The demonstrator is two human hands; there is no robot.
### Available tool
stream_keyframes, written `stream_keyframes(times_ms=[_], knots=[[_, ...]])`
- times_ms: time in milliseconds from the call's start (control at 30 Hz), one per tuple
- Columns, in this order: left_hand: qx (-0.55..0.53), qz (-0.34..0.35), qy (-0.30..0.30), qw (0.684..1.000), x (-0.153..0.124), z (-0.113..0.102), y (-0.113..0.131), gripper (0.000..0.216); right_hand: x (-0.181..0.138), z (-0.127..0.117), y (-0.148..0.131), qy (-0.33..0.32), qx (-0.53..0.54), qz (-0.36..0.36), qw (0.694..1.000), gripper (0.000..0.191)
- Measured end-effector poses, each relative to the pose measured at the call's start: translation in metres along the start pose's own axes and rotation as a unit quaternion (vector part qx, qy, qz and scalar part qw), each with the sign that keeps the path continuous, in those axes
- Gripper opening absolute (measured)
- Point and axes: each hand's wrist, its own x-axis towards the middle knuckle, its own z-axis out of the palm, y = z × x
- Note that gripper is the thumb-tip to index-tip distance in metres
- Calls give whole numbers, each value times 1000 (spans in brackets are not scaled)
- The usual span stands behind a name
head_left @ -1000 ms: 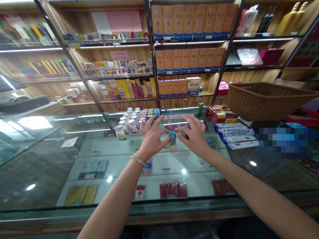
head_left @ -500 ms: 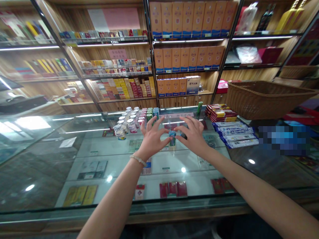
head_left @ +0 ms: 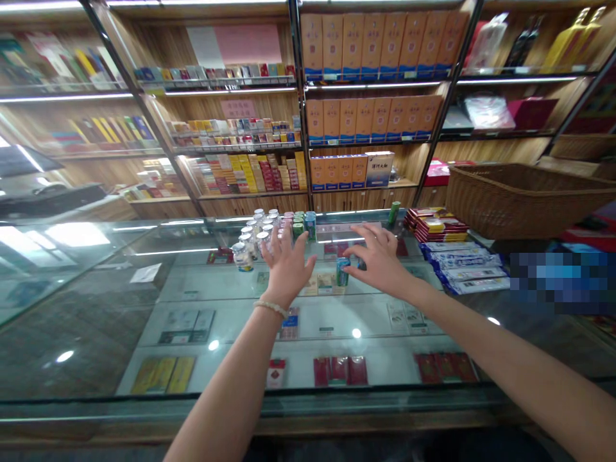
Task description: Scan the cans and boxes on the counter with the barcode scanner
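Observation:
A small blue-green can [head_left: 342, 271] stands on the glass counter in front of me. My right hand [head_left: 378, 260] is beside its right edge, thumb and index finger apart; the thumb tip appears to touch the can. A second bluish item [head_left: 362, 262] shows partly between those fingers, too covered to name. Left of the can, my left hand [head_left: 287, 266] is held with fingers spread and nothing in it, a beaded bracelet on its wrist. Behind that hand, white-capped jars [head_left: 244, 256] stand grouped with small green cans [head_left: 298, 226] and blue cans [head_left: 310, 224]; some are covered by the fingers.
Blue-and-white packets [head_left: 464, 266], stacked red-yellow boxes [head_left: 437, 226] and a wicker basket [head_left: 524, 199] occupy the counter's right side. A green cylinder [head_left: 394, 212] stands near the back edge. Flat packs [head_left: 341, 371] lie beneath the glass. Stocked shelves [head_left: 308, 115] rise behind.
My left hand has moved left, away from the blue-green can, and its fingers have spread. My right hand stays beside the can. The view has shifted slightly.

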Motion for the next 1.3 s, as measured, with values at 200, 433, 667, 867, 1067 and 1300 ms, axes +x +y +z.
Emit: stream_keyframes(times_ms=[200, 433, 667, 867, 1067, 1300], knots=[[29, -32, -18, 999, -3, 8, -2, 65, 4, 7, 2, -4, 2, -11, 1000, 24], [29, -69, -7, 997, -3, 6, -3, 59, 27, 21, 0, -5, 16, -19, 1000, 24], [19, -94, 12, 995, 0, 3, -11, 50, 76, 43, -13, -5, 3, -6, 1000, 23], [2, -109, 24, 994, 2, -4, -11, 50, 97, 68, -18, -4, 6, 17, 1000, 20], [-20, -113, 21, 993, 3, -5, -15, 50, 107, 82, -12, 16, -12, 7, 1000, 21], [-29, -125, 18, 992, 5, -3, -14, 50, 110, 88, -12, 23, -38, 7, 999, 27]])
